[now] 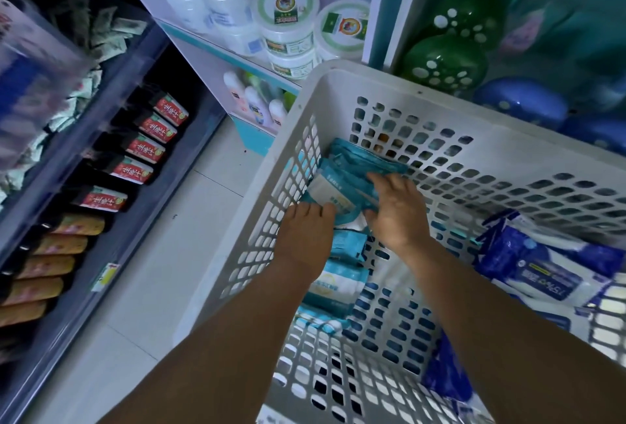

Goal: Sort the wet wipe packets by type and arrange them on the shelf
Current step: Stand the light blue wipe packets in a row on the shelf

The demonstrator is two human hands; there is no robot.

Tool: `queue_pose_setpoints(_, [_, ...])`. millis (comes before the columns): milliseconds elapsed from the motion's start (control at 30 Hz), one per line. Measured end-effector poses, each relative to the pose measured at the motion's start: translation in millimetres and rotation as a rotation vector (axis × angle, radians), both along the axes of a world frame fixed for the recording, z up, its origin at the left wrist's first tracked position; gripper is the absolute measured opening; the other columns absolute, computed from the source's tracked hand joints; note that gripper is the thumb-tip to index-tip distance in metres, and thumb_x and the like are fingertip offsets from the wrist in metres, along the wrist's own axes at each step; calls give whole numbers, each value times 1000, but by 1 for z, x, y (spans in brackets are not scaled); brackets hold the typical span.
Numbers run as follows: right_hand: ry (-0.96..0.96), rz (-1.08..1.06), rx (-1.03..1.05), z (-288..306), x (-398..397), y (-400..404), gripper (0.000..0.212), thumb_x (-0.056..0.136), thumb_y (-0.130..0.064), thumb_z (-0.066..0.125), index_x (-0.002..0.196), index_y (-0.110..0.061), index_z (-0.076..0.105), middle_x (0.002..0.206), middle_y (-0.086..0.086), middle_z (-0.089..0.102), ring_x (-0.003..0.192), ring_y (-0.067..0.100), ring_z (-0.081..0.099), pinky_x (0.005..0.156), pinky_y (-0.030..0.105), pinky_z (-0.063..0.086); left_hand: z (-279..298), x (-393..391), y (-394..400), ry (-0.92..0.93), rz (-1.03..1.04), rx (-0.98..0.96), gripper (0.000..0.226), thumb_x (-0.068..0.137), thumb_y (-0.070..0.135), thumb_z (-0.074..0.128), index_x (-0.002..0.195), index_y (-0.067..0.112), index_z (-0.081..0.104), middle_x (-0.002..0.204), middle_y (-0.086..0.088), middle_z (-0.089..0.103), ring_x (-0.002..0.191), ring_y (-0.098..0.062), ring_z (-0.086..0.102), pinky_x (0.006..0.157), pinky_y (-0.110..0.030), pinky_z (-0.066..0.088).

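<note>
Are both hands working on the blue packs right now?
No, the left hand and right hand are both on the teal packets at the basket's far left corner; the blue packs lie untouched at right.

Item count, as visible:

- White perforated basket: 1.
- Hands inside the basket: 2, left hand and right hand.
- Teal wipe packets at 10 o'clock in the basket: at least 4; overlap prevents an exact count.
- Blue wipe packets at 3 o'clock: at least 2.
- Red-labelled pouches at 9 o'clock: 5.
- Green-labelled tubs at 12 o'clock: 3.
</note>
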State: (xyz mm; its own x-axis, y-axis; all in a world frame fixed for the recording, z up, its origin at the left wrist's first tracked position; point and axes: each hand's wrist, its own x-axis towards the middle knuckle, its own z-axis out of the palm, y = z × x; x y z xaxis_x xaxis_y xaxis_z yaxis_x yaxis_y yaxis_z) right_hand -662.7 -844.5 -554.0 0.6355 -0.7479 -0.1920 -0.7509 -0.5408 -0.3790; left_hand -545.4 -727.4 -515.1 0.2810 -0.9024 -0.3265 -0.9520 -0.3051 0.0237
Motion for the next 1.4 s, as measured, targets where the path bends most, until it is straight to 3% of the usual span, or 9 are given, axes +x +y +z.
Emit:
queue_pose_setpoints(100, [-16, -18, 140, 6, -1, -1, 45, 77, -17, 75, 119, -8, 63, 112, 14, 61, 105, 35, 54, 90, 36, 44, -4, 3, 3, 3, -9, 63, 44, 86, 4, 51, 127, 14, 39, 123, -7, 53, 118, -26, 42, 99, -32, 30])
queue_pose_setpoints(233, [-122, -119, 419, 8, -4, 6, 32, 87, -14, 64, 119, -17, 63, 108, 6, 69, 98, 25, 65, 84, 31, 52, -2, 6, 2, 32, -4, 70, 32, 93, 15, 52, 124, 15, 45, 123, -5, 55, 118, -24, 42, 99, -31, 29])
queue_pose_setpoints(400, [-108, -300, 375, 14, -20, 11, 12, 93, -16, 58, 103, -11, 60, 90, 4, 66, 73, 21, 58, 53, 21, 33, 3, 6, -3, 139, 76, 43, 26, 99, 31, 44, 119, 15, 51, 119, -5, 57, 112, -24, 48, 89, -32, 37])
queue_pose_setpoints(533, [-91, -360, 325, 21, -37, 14, 14, 94, -16, 56, 105, -8, 54, 83, 0, 54, 69, 16, 47, 48, 20, 26, 10, 1, -10, 142, 158, 47, 22, 98, 24, 47, 118, 15, 50, 115, -6, 61, 104, -26, 57, 77, -32, 41])
queue_pose_setpoints(667, [-83, -398, 350, 26, -47, 22, 15, 94, -16, 56, 104, -7, 51, 79, 3, 55, 68, 20, 52, 59, 26, 36, 15, -7, -12, 143, 145, 70, 55, 88, 2, 56, 133, 17, 27, 120, -11, 52, 89, -30, 62, 63, -35, 43])
queue_pose_setpoints(767, [-85, -442, 361, 26, -50, 29, 15, 95, -15, 54, 106, -6, 49, 76, 5, 56, 66, 23, 54, 57, 29, 37, 18, -10, -11, 109, 47, 86, 68, 86, -6, 51, 141, 18, 20, 123, -14, 50, 90, -33, 62, 65, -37, 46])
queue_pose_setpoints(967, [-94, -574, 336, 35, -56, 34, 18, 97, -15, 49, 112, -6, 47, 84, 4, 53, 72, 22, 51, 61, 29, 35, 20, -8, -12, 71, 75, -4, 52, 93, 2, 46, 139, 14, 28, 121, -7, 57, 94, -24, 62, 68, -31, 44])
queue_pose_setpoints(1067, [-82, -600, 326, 41, -60, 33, 21, 97, -15, 48, 116, -6, 45, 87, 2, 51, 74, 20, 49, 63, 28, 37, 31, -7, -20, 229, 102, -45, 48, 95, 7, 45, 141, 13, 31, 127, -11, 54, 104, -30, 59, 81, -37, 46])
queue_pose_setpoints(1400, [-16, -621, 373, 53, -73, 44, 22, 96, -12, 47, 118, -8, 44, 88, 7, 54, 71, 22, 49, 60, 30, 36, 25, -14, -3, 316, -63, 347, 34, 98, 18, 45, 131, 12, 41, 129, -12, 47, 117, -30, 46, 92, -41, 44])
